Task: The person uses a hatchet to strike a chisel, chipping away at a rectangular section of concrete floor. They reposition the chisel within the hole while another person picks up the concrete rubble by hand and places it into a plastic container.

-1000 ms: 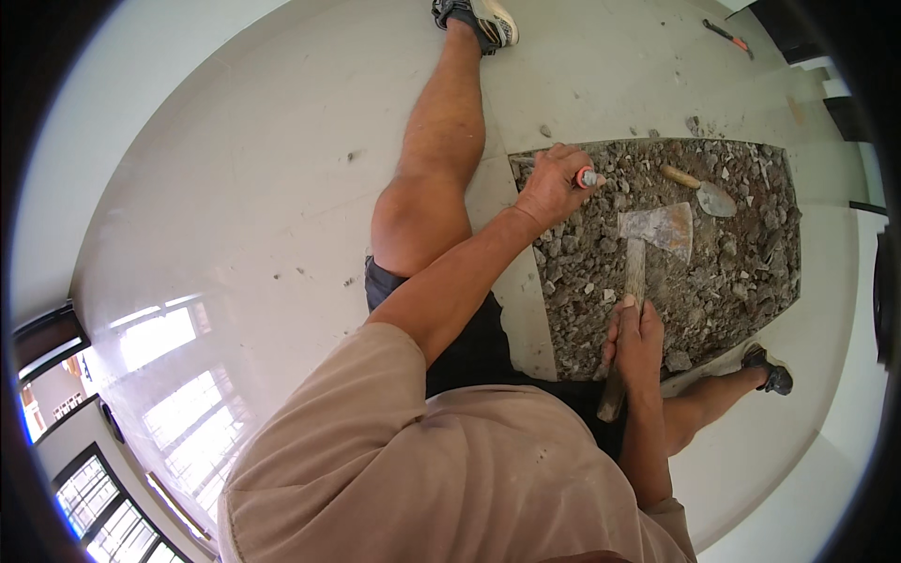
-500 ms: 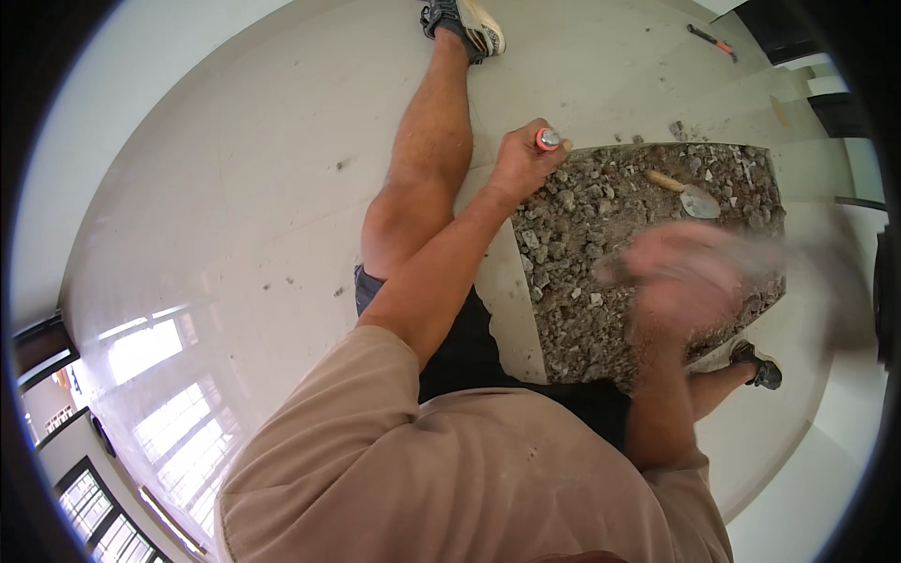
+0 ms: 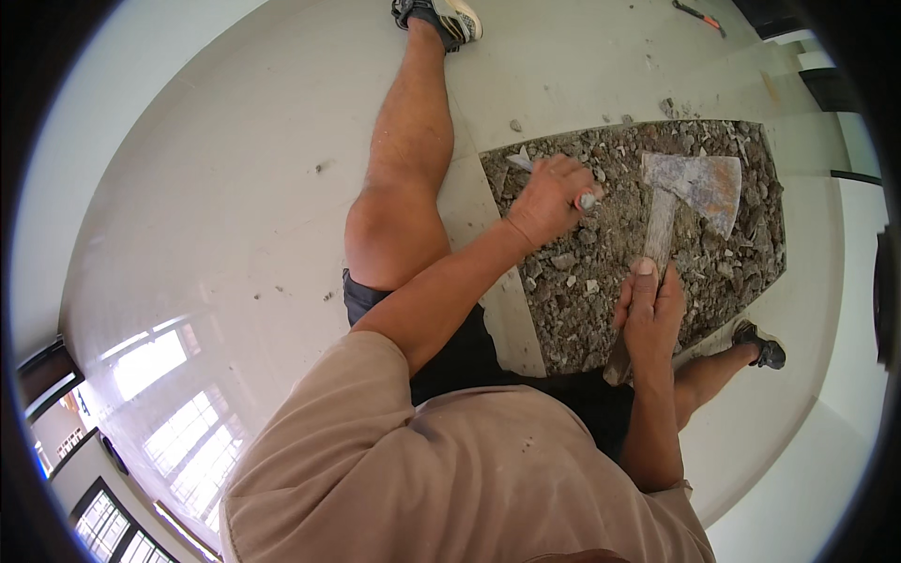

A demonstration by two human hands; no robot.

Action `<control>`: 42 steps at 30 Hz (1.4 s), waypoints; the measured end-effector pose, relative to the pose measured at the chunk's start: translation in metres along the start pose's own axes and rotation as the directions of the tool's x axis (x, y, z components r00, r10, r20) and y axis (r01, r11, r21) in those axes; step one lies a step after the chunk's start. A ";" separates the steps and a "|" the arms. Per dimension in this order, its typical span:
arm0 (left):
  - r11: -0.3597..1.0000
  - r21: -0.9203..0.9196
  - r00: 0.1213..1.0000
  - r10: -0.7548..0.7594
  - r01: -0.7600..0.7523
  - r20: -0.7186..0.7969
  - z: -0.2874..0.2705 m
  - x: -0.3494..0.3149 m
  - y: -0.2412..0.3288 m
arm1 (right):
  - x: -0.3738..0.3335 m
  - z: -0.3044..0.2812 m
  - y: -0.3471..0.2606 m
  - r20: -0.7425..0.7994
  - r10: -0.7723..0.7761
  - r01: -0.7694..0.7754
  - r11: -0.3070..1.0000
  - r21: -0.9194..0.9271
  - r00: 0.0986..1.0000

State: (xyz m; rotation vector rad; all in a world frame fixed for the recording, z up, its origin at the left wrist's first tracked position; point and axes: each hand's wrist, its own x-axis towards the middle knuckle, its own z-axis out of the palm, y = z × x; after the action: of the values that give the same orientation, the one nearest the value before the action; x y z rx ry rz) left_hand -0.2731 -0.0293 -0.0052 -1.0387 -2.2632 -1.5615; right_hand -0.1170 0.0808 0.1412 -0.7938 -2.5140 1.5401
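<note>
My right hand [image 3: 649, 310] is wrapped round the wooden handle of an axe [image 3: 694, 192], thumb lying along the wood. Its worn, rust-stained head is over the rubble [image 3: 582, 319] in a broken-out patch of the floor. Closed over the patch's left part, my left hand [image 3: 554, 202] grips a chisel [image 3: 587, 201] whose round metal end shows beside the thumb; most of it is hidden by the fingers. A pale pointed piece [image 3: 519, 161] shows past the knuckles; whether it belongs to the chisel I cannot tell.
Glossy pale tiles [image 3: 253, 206] surround the patch, with a few loose crumbs [image 3: 321, 168] on them. My left leg [image 3: 413, 141] stretches forward left of the patch, my right foot [image 3: 758, 345] lies to its right. An orange-and-black tool [image 3: 699, 17] lies at the far right.
The axe, blurred in motion before, now shows sharply with its head farther forward. My left hand has moved right and nearer with the chisel. The trowel seen on the rubble no longer shows.
</note>
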 end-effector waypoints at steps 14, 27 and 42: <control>0.984 0.027 0.982 -0.172 0.174 -0.074 -0.017 0.003 -0.023 | -0.013 0.003 0.025 0.067 0.155 -0.156 0.988 0.003 0.986; 0.978 -0.055 0.975 -0.204 0.200 -0.089 -0.024 0.010 -0.023 | -0.012 0.036 0.024 -0.078 -0.117 0.133 0.958 0.255 0.990; 0.920 -0.152 0.924 -0.375 0.362 -0.071 -0.013 -0.005 -0.054 | 0.031 0.059 0.051 0.220 -0.178 0.256 0.875 -0.411 0.959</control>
State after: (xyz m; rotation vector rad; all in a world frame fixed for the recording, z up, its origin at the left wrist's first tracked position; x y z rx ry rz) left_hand -0.3073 -0.0534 -0.0420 -0.5625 -2.4137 -1.8866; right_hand -0.1435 0.0663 0.0632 -0.3958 -3.0092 1.0248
